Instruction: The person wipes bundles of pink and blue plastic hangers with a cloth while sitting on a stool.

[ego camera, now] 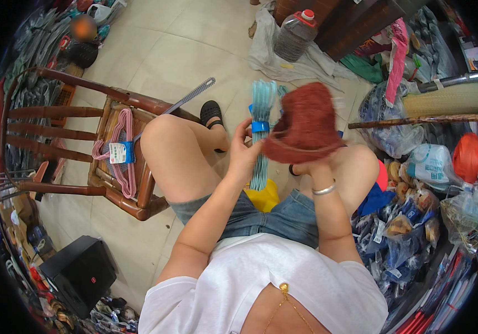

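My left hand (244, 151) grips a bundle of light blue clothes hangers (259, 163) with a blue band (260, 127) around it. The bundle is held above my lap, seen edge-on. Close beside it, my right hand (310, 165) holds up a dark red cloth (305, 125). The cloth is blurred and covers most of that hand's fingers. It overlaps the bundle's right side, and whether they touch I cannot tell. More light blue plastic shows behind the cloth. Something yellow (264, 195) lies below the bundle, between my thighs.
A bamboo chair (97, 177) at left bears pink hangers (126, 181) with a label, over a fly swatter (193, 94). A black speaker (78, 271) stands lower left. Bagged goods (405, 234) crowd the right. A large plastic bottle (295, 37) stands on a grey cloth (264, 54) ahead.
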The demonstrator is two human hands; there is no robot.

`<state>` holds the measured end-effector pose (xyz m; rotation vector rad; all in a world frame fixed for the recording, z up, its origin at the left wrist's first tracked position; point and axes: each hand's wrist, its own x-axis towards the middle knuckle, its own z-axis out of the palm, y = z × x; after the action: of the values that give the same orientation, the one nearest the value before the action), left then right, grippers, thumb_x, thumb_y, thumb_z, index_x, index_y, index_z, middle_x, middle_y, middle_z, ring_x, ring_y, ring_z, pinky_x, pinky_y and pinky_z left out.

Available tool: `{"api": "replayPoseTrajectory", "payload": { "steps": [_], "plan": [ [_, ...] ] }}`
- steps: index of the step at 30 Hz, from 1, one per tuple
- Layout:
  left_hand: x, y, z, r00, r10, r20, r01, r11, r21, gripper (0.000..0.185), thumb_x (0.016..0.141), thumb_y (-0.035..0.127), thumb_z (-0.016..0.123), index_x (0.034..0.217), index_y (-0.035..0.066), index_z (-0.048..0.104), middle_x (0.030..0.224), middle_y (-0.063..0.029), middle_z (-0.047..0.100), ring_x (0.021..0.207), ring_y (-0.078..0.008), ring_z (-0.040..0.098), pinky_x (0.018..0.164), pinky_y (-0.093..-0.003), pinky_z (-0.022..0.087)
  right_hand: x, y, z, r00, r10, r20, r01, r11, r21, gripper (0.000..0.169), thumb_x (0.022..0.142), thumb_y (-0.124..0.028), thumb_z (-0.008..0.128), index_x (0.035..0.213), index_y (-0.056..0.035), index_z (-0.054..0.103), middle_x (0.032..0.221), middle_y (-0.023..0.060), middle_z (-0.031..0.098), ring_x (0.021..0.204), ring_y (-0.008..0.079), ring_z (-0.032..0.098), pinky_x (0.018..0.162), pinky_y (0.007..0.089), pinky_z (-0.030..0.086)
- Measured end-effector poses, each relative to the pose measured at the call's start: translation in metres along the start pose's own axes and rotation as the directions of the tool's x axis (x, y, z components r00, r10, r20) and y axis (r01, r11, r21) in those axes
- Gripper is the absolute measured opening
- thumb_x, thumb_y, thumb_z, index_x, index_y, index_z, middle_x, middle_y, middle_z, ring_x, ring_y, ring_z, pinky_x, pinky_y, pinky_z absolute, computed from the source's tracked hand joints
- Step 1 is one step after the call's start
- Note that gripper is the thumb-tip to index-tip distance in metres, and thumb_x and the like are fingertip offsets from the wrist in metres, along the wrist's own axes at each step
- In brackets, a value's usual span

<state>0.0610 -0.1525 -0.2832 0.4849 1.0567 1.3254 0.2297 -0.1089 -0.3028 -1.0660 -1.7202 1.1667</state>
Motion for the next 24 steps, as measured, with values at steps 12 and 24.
{"api": "replayPoseTrajectory", "payload": {
  "steps": [12, 24],
  "plan": [
    [-0.022, 0.003, 0.004, 0.974, -0.187, 0.126, 0.170, 0.976, 0.133, 0.049, 0.079, -0.006, 0.057, 0.125, 0.002, 0.042, 0.096, -0.0014, 0.051, 0.073, -0.0097, 0.058, 0.059, -0.0218, 0.048, 0.040, 0.015, 0.038, 0.977, -0.092, -0.191, -0.003, 0.894, -0.448, 0.030, 0.084, -0.028, 0.056, 0.108, -0.0110, 0.056, 0.110, 0.0080, 0.057, 0.104, 0.0228, 0.053, 0.090, 0.0386, 0.041],
    [-0.004, -0.017, -0.016, 0.981, 0.034, 0.190, -0.121, 0.876, 0.467, 0.053, 0.067, -0.013, 0.058, 0.117, 0.000, 0.047, 0.119, -0.0094, 0.048, 0.107, -0.0210, 0.051, 0.090, -0.0289, 0.040, 0.004, 0.007, 0.031, 1.000, -0.011, -0.029, 0.004, 0.969, -0.247, 0.021, 0.084, -0.016, 0.058, 0.104, -0.0083, 0.058, 0.106, 0.0090, 0.057, 0.100, 0.0198, 0.053, 0.086, 0.0344, 0.043]
  ]
}}
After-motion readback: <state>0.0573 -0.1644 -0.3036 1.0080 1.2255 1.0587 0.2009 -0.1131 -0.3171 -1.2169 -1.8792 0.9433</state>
